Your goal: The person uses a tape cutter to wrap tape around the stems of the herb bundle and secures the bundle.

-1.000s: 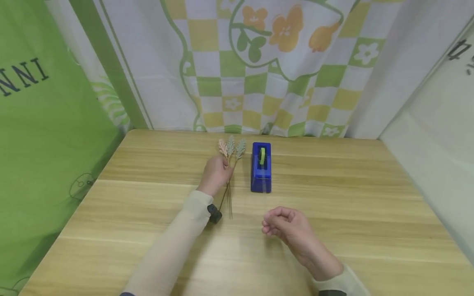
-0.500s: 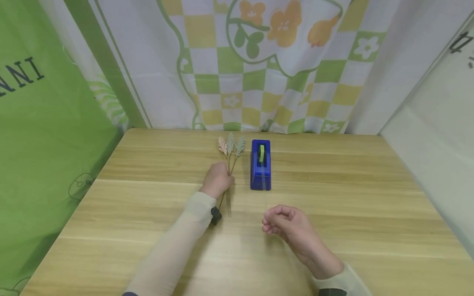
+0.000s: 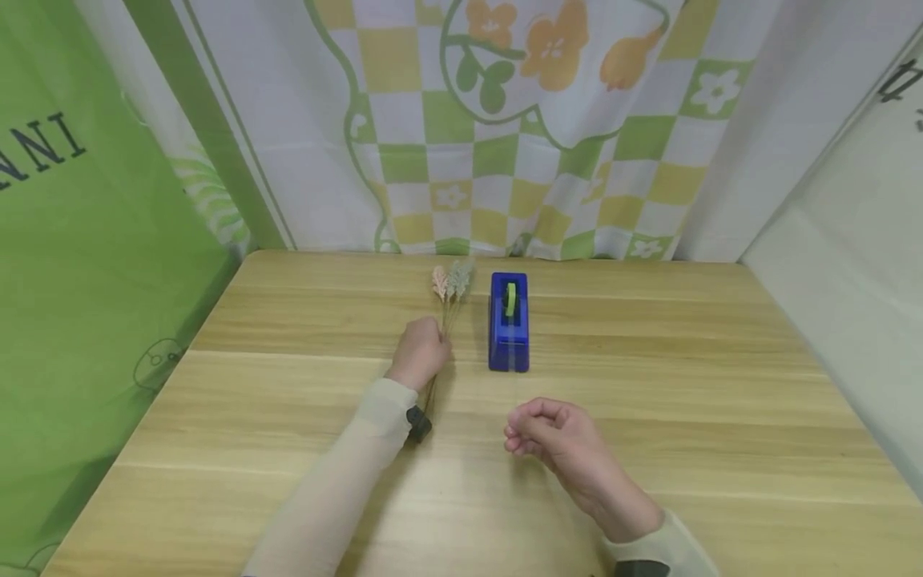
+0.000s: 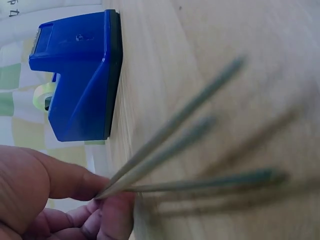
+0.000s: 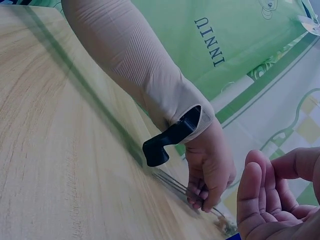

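Note:
My left hand (image 3: 421, 353) pinches the thin stems (image 4: 155, 150) of several artificial leaf sprigs between thumb and fingers, low over the table. The sprigs' heads, one pink (image 3: 440, 282) and the others grey-green (image 3: 458, 279), point away from me, close together. In the left wrist view the lower stem ends fan out toward the tabletop. To the right stands a blue tape dispenser (image 3: 509, 328) with a yellow-green roll core (image 3: 510, 300); a pale strip runs down its front. My right hand (image 3: 558, 445) hovers in front of it, thumb against curled fingers. I cannot tell whether it pinches clear tape.
A light wood-grain table (image 3: 649, 401) lies beneath both hands. Behind it hangs a checked, flowered curtain (image 3: 534, 184). Green cloth (image 3: 108, 280) borders the left side, pale cloth (image 3: 851, 264) the right. A small black camera (image 3: 418, 423) sits on my left wrist.
The sprig heads have drawn closer together, and my left fingers have slid a little down the stems. My right hand has shifted slightly left.

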Available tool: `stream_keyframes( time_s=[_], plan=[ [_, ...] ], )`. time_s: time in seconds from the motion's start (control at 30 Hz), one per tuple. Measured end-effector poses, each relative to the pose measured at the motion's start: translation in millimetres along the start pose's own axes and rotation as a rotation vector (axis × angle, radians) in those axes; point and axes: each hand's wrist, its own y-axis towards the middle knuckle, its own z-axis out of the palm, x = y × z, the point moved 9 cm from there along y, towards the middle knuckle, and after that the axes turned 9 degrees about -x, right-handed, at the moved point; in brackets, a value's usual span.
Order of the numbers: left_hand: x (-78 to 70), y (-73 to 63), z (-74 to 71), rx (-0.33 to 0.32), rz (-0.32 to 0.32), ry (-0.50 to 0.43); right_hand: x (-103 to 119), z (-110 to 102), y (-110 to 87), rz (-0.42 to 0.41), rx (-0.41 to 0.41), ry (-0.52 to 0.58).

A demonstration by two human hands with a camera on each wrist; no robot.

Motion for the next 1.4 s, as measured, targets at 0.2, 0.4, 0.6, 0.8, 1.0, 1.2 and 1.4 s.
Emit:
stream_keyframes(
  time_s=[0.2, 0.4, 0.6, 0.8, 1.0, 1.2, 1.4],
  plan=[
    [-2.7, 0.1, -12.6, -0.106, 0.045, -0.033, 1, 1, -0.1, -0.007, 0.004, 0.000],
    [-7.9, -0.4, -24.1, -0.194, 0.098, -0.129, 2, 1, 0.2, -0.020, 0.008, 0.008],
    [-11.2, -4.4, -34.3, -0.244, 0.149, -0.225, 3, 1, 0.2, -0.026, 0.010, 0.015],
    [-13.8, -12.7, -49.8, -0.312, 0.239, -0.260, 3, 0, -1.3, -0.023, 0.011, 0.012],
    [-16.3, -25.1, -65.3, -0.338, 0.308, -0.261, 3, 1, -2.5, -0.025, 0.010, 0.017],
    [-12.8, -42.9, -79.1, -0.347, 0.338, -0.217, 4, 0, -2.7, -0.036, 0.009, 0.024],
    [0.6, -65.5, -88.6, -0.330, 0.347, -0.175, 5, 1, -3.6, -0.041, 0.013, 0.029]
  ],
)
